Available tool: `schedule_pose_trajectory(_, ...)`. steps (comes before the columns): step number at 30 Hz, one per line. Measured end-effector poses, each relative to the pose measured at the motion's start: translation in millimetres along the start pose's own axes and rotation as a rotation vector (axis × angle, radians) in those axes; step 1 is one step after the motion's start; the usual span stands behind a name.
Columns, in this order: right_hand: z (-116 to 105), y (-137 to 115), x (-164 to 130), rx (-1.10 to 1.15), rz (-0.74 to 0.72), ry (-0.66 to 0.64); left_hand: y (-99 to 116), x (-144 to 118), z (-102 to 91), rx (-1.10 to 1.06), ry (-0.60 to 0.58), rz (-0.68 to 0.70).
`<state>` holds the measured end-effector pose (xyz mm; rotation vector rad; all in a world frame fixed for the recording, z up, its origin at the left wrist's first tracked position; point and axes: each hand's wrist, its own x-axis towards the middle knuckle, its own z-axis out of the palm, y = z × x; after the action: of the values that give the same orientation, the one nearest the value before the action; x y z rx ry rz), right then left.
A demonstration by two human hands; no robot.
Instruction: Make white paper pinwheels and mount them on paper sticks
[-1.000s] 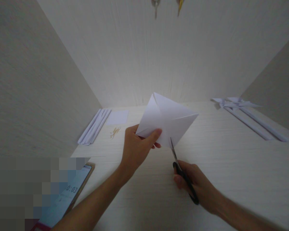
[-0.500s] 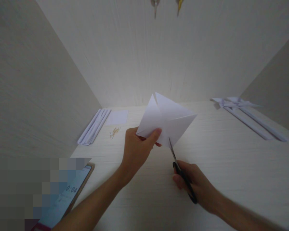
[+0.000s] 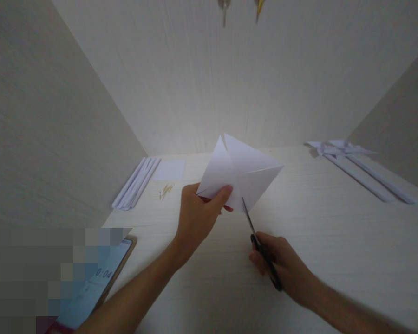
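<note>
Inspecting remotely, I find the paper point(image 3: 251, 155) at frame centre, pinched by the left hand point(image 3: 197, 218), upper-left of the right hand point(image 3: 285, 262), whose fingers grip scissors point(image 3: 265, 255) slanting up-left onto the paper's lower corner.

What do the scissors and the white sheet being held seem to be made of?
Scissors: blades probably metal, slim and grey; handles likely smooth plastic, solid black. White sheet: apparently matte paper, thin, with straight slits and no glare.
</note>
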<state>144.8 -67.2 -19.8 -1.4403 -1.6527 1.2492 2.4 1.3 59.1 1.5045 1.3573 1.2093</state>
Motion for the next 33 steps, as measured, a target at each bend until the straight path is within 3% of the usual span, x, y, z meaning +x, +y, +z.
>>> schedule_pose_trajectory(19, 2.2, 6.6, 1.9, -0.029, 0.001, 0.048, -3.4, 1.2, 0.2, -0.044, -0.010, -0.017)
schedule_pose_trajectory(33, 1.7, 7.1, 3.6, -0.037, 0.036, 0.033, -2.9, 1.3, -0.4, -0.004, 0.044, -0.034)
